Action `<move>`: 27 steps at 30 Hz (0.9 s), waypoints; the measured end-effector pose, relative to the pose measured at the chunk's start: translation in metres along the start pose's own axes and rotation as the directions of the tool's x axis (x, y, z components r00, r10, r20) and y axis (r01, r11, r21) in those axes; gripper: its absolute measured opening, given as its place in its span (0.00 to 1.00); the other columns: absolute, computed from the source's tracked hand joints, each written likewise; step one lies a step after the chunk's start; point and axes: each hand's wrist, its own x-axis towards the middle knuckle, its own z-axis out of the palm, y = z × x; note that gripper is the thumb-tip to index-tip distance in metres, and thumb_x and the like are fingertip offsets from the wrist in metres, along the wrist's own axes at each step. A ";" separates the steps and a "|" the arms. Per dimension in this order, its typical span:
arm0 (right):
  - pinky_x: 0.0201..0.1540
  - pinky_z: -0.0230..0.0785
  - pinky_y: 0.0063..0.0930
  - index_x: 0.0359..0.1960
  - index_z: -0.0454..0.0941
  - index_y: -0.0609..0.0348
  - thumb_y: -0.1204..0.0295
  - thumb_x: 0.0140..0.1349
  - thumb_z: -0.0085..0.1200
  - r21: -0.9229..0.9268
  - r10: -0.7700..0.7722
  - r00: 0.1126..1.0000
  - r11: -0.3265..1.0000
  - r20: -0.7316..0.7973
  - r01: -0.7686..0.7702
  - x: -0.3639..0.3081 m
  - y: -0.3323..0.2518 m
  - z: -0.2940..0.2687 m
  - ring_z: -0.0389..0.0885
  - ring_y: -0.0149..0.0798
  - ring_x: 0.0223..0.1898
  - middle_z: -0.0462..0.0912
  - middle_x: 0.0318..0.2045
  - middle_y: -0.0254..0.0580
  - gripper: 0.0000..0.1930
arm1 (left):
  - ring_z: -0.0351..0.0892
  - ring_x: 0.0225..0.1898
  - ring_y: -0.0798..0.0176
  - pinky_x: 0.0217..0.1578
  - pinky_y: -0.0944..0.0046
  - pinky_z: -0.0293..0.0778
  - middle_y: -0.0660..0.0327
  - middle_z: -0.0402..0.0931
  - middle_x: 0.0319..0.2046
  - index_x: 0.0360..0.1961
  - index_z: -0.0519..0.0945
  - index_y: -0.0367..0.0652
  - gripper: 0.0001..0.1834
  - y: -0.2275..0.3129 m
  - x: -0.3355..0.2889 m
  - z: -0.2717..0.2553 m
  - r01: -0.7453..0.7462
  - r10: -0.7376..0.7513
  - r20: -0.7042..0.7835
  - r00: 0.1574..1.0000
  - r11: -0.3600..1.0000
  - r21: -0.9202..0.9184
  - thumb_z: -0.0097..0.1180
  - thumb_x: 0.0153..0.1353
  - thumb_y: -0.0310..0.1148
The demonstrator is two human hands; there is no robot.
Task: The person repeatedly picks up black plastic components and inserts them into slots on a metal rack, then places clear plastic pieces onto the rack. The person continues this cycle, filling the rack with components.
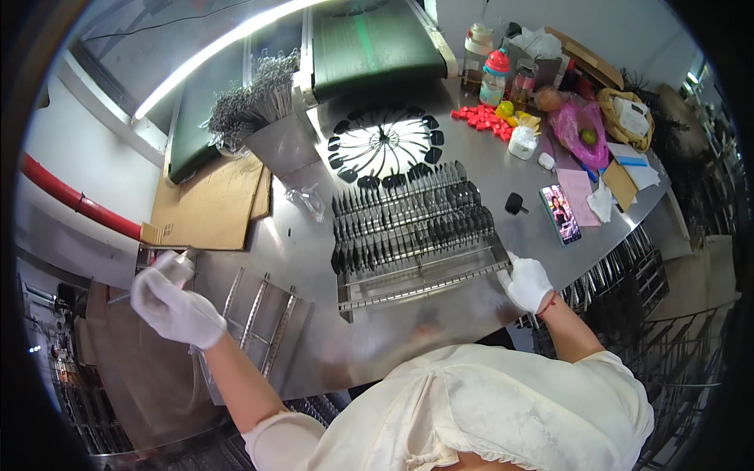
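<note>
My left hand point(174, 304), in a white glove, is raised over the table's left edge. Its fingers are curled around something grey and metallic-looking that I cannot make out. My right hand point(526, 284), also gloved, closes on the right front corner of a metal rack point(424, 292). Rows of dark, blade-shaped pieces point(412, 224) stand upright in the rack's far part, while its near part holds none. Beyond it, black flat-headed pieces with thin stems point(385, 140) lie in a ring on a bright lit panel. A single black piece point(515, 204) lies right of the rack.
An empty rack frame point(265, 322) lies near my left forearm. At the far left are a bin of wire pieces point(267, 98) and cardboard point(206, 204). A green conveyor belt point(373, 51) ends behind the panel. Right: phone point(559, 213), red pieces point(483, 119), bottles point(493, 77), pink bag point(580, 129).
</note>
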 end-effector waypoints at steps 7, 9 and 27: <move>0.41 0.77 0.57 0.53 0.77 0.64 0.63 0.65 0.53 0.012 -0.088 0.992 0.996 -0.085 0.089 -0.023 0.018 0.017 0.84 0.66 0.33 0.84 0.28 0.63 0.20 | 0.77 0.26 0.70 0.32 0.68 0.76 0.60 0.82 0.29 0.39 0.79 0.37 0.10 0.039 -0.107 -0.017 0.701 -0.736 0.280 0.617 0.675 0.229 0.51 0.76 0.31; 0.40 0.77 0.57 0.53 0.77 0.64 0.63 0.65 0.53 -0.017 -0.093 0.989 0.996 -0.115 0.091 -0.032 0.023 0.017 0.84 0.66 0.33 0.84 0.28 0.63 0.20 | 0.78 0.25 0.66 0.32 0.66 0.75 0.60 0.81 0.26 0.37 0.80 0.38 0.11 0.049 -0.102 -0.025 0.529 -0.585 0.353 0.731 0.811 0.249 0.51 0.76 0.32; 0.40 0.76 0.58 0.56 0.76 0.61 0.64 0.65 0.54 0.028 -0.089 0.986 0.995 -0.140 0.093 -0.076 0.042 0.030 0.83 0.66 0.33 0.84 0.29 0.63 0.21 | 0.73 0.23 0.73 0.24 0.72 0.71 0.60 0.80 0.29 0.39 0.78 0.40 0.12 0.076 -0.090 -0.042 0.417 -0.437 0.216 0.873 0.899 0.131 0.48 0.78 0.35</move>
